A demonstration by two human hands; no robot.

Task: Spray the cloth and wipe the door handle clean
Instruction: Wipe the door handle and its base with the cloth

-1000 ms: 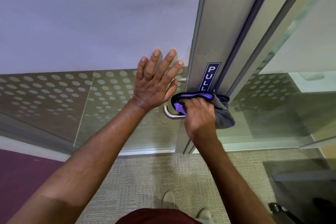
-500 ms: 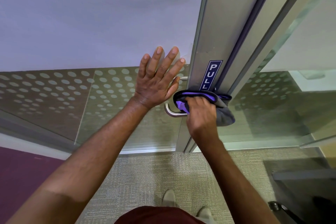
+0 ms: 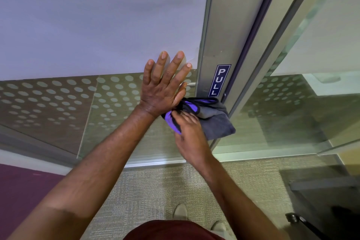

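Note:
A grey cloth point(image 3: 216, 121) with purple trim is wrapped around the metal door handle point(image 3: 190, 84), of which only the upper fixing rod shows beside the door frame. My right hand point(image 3: 191, 134) grips the cloth from below and presses it on the handle's lower part, which is hidden. My left hand point(image 3: 164, 87) lies flat on the glass door with its fingers spread, just left of the handle. No spray bottle is in view.
A blue PULL sign point(image 3: 219, 81) sits on the aluminium door frame point(image 3: 220, 25). Glass panels with a frosted dot pattern run left and right. Beige carpet point(image 3: 155, 187) and my shoes point(image 3: 180, 211) are below. A dark object point(image 3: 296, 218) lies at the lower right.
My right hand has slid the cloth left and down along the handle, covering the bend that showed earlier. My left hand stays flat on the glass.

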